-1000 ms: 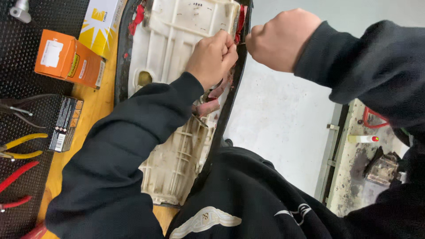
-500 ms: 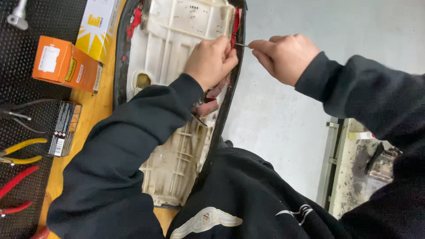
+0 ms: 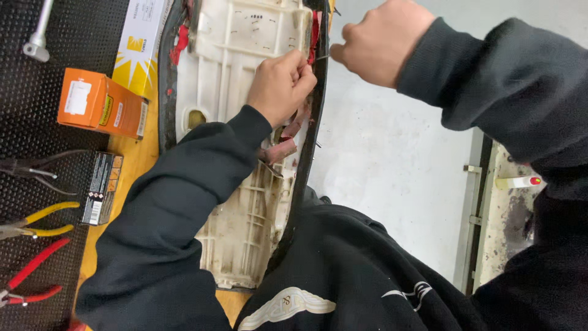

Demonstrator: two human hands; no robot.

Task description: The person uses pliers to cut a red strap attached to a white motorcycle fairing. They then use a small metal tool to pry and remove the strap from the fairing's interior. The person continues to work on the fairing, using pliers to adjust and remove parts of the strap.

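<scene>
A white plastic seat base lies upside down on the wooden bench, with a black cover edge along its right side and torn red material under it. My left hand is closed on the red material at the seat's rim. My right hand is a fist just to the right of the rim, holding a thin metal tool whose tip touches the edge. Most of the tool is hidden in the fist.
On the left are an orange box, a yellow and white box and a small black box. Yellow-handled pliers, red-handled pliers and a metal wrench lie on a black perforated mat. Grey floor shows right.
My right hand drew away from the seat's edge to the right, then came back up against it. My left hand kept its grip at the rim.
</scene>
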